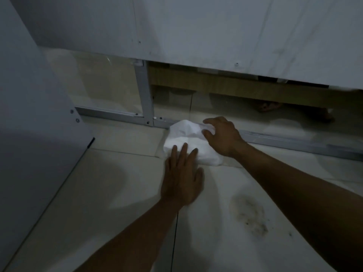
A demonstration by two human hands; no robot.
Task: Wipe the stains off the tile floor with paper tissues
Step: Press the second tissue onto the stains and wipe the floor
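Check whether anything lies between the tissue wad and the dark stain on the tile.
Nothing visible does. The tissue wad sits by the metal rail; the dark stain lies nearer the camera, with bare tile floor between. The right forearm passes above, beside that path.

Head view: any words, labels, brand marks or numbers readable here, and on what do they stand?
None can be read. The crumpled white paper tissue, the pale tile floor, the grey wall panels and the metal frame rail show no print; the picture is dim and blurred.

Room was pretty dim. Pale tile floor [117,193], a grey metal rail [284,137] along the base of a glass panel [110,89], white board [216,32] above.
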